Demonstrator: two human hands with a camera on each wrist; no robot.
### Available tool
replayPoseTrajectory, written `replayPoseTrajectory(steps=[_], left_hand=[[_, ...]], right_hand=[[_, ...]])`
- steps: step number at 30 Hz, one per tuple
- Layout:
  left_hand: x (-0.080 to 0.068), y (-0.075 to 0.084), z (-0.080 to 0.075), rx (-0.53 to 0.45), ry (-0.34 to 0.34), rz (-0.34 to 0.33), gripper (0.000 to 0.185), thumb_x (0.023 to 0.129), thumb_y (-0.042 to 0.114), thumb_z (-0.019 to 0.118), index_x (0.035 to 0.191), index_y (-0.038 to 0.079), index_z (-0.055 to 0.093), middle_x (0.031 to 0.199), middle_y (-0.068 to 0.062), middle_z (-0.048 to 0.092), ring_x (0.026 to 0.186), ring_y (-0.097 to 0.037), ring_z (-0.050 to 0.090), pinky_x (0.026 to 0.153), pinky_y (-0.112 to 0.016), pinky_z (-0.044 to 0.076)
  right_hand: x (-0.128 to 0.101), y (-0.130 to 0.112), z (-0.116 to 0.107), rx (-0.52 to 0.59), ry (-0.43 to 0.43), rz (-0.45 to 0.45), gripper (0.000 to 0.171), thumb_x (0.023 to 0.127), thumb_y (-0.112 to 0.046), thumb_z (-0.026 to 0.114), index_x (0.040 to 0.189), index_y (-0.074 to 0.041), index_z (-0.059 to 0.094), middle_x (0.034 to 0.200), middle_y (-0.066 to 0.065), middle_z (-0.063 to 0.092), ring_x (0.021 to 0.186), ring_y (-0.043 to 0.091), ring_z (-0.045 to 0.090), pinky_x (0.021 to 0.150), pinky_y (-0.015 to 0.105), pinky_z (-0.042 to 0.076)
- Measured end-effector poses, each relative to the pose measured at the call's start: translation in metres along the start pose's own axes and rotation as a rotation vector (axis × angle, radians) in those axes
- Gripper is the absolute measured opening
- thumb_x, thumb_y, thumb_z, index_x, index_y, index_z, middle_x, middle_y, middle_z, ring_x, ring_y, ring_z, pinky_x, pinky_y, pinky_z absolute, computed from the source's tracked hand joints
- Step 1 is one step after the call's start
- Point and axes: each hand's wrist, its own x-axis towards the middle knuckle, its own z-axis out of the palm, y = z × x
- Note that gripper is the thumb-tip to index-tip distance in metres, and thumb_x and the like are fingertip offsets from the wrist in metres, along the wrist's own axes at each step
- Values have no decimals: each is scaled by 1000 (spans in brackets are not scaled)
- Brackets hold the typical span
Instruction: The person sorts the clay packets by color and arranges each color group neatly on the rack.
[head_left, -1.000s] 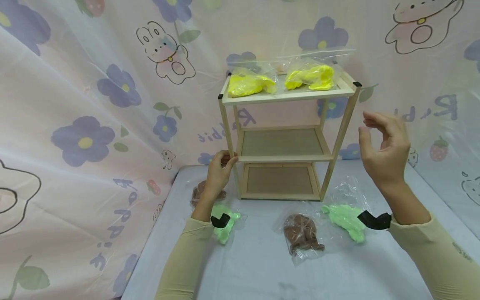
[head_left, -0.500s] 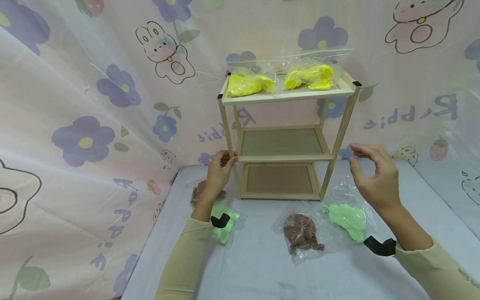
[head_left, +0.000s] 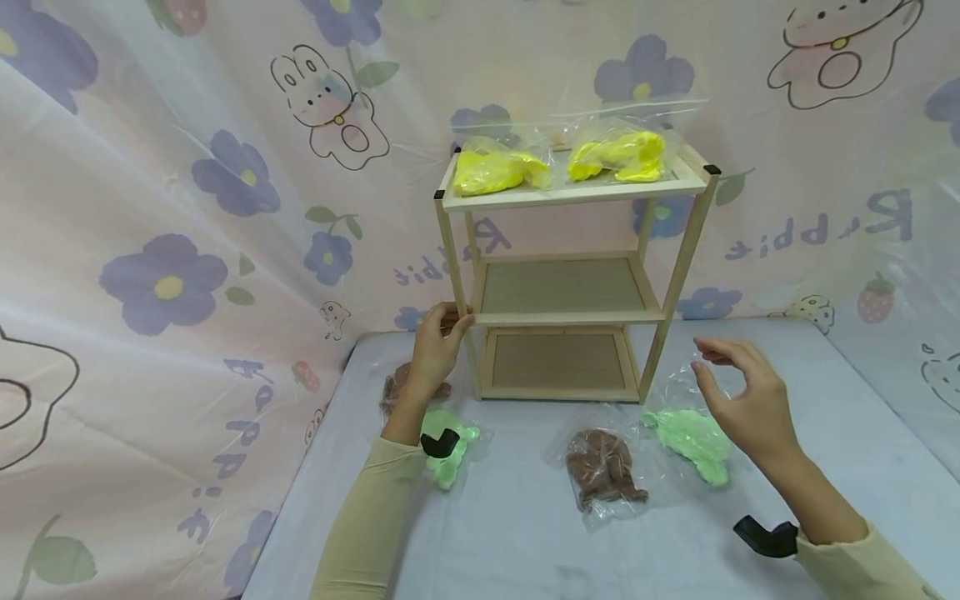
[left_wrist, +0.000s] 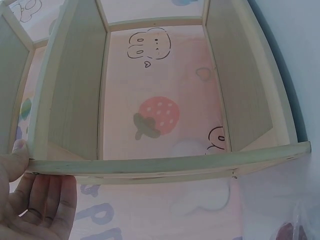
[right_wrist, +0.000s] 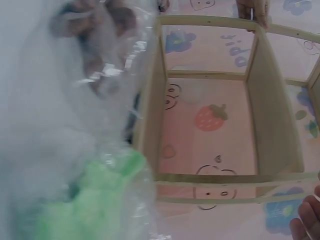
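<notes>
My left hand (head_left: 437, 348) grips the left front post of a three-tier wooden shelf (head_left: 570, 317) at the middle tier; in the left wrist view the thumb lies on one side of the post and the fingers on the other. My right hand (head_left: 750, 400) hovers to the right of the shelf, holding nothing, thumb and fingers apart in a loose curve. Just left of it lies a bagged light-green lump (head_left: 690, 437). Beside that is a bagged brown lump (head_left: 602, 467). Two bagged yellow lumps, one left (head_left: 495, 171) and one right (head_left: 622, 157), rest on the top tier.
Behind my left forearm lie another bagged green lump (head_left: 448, 467) and a bagged brown one (head_left: 397, 387), both partly hidden. A white cloth covers the table (head_left: 525, 550). A printed curtain (head_left: 172, 375) hangs behind and to the left.
My right hand has come down beside the shelf from near the upper tier to above the table by the green lump. The left hand keeps its grip on the post.
</notes>
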Motion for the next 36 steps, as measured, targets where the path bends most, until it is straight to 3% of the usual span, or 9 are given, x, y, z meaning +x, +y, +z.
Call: replayPoseTrajectory(steps=[13,22,29,36], left_hand=[[0,-1,0,-21,-22,-13,36,107,30,69,131,4,67,124,-13,66,120,-31,64,112,-47,52],[-1,-1,-1,-10,-18,-2,36,107,30,69,132,4,67,123,-14,66,119,-32,64,111,-48,52],[0,-1,0,0,-17,-9,35,107,30,69,131,4,67,123,-13,66,118,-31,65,110,-47,53],[-1,-1,0,-3,-12,-7,34,107,29,69,130,5,67,122,-13,66,118,-31,65,111,-48,52]], right_hand=[[-38,16,0,-67,-93,78,45,86,12,81,129,3,71,119,17,69,104,-2,53,92,-2,37],[-58,26,-9,-151,-215,164,40,89,-1,85,126,1,71,112,17,66,94,-10,46,76,8,43],[-71,33,-13,-212,-285,222,40,89,-7,87,123,3,71,103,15,64,85,7,53,67,10,45],[-80,39,-16,-257,-386,283,41,89,-16,90,118,4,70,97,10,62,82,18,55,63,25,49]])
